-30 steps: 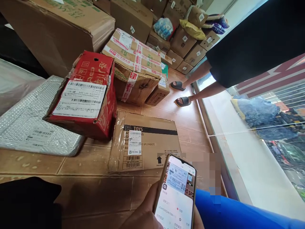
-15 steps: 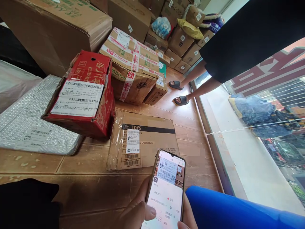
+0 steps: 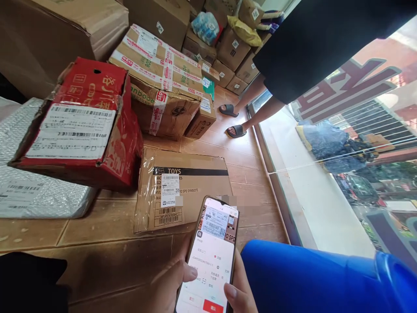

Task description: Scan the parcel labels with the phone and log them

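A smartphone (image 3: 208,256) is held between both my hands, its lit screen showing a camera picture of a label above lines of text and a red button. My left hand (image 3: 172,278) wraps the phone's left edge, with the thumb over the screen. On the right edge, my right hand (image 3: 241,287) grips with its thumb near the red button. Beyond the phone, a flat cardboard box (image 3: 195,178) marked TOYS lies on the floor, and a white shipping label (image 3: 170,189) is stuck on it. The phone overlaps the box's near right corner in view.
At left a red carton (image 3: 97,87) leans over a bubble-wrapped parcel (image 3: 19,174). Behind stand a taped carton (image 3: 182,78) and stacked boxes (image 3: 233,48). Another person's sandalled feet (image 3: 236,130) are near the window ledge (image 3: 293,169). A blue barrel (image 3: 309,274) is at lower right.
The view has shifted, so the boxes appear further left. The phone sits a little higher and left, with more of its lower screen and my right thumb showing.
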Demonstrator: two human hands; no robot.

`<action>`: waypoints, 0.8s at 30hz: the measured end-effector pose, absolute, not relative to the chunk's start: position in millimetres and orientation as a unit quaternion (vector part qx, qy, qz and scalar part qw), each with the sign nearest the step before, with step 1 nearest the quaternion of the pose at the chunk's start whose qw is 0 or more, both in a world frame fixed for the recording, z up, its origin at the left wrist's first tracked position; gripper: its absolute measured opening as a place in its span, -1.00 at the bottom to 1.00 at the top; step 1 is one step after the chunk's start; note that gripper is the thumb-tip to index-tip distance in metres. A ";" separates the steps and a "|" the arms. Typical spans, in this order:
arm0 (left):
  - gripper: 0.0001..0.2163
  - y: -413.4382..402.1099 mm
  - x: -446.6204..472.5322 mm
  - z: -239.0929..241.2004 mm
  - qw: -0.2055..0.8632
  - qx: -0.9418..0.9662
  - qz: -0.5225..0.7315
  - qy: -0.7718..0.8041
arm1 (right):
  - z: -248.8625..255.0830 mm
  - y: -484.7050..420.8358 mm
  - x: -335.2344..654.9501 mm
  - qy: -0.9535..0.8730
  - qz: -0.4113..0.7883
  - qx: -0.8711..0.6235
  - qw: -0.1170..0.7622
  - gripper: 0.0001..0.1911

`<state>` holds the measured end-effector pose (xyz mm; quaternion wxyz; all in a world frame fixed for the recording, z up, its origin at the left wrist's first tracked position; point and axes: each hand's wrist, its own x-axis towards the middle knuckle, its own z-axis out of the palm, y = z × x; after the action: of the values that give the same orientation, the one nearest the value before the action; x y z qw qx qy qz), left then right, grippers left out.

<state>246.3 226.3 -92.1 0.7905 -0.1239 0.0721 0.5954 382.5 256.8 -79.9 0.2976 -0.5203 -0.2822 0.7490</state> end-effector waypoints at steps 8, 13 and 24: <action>-0.32 224.8 244.8 -97.1 0.792 -0.117 0.586 0.127 | -79.5 259.0 377.2 -0.308 0.745 -0.507 0.304 -0.31; -0.32 222.7 244.7 -105.4 0.799 -0.088 0.580 0.132 | -80.2 257.4 376.6 -0.295 0.735 -0.522 0.317 -0.27; -0.21 228.2 243.3 -100.0 0.796 -0.102 0.573 0.168 | -79.3 252.2 371.1 -0.237 0.741 -0.546 0.312 -0.16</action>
<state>243.3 228.2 -100.0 0.7955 -0.1022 0.1685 0.5730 371.1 252.2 -79.3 0.3118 -0.5462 -0.2366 0.7406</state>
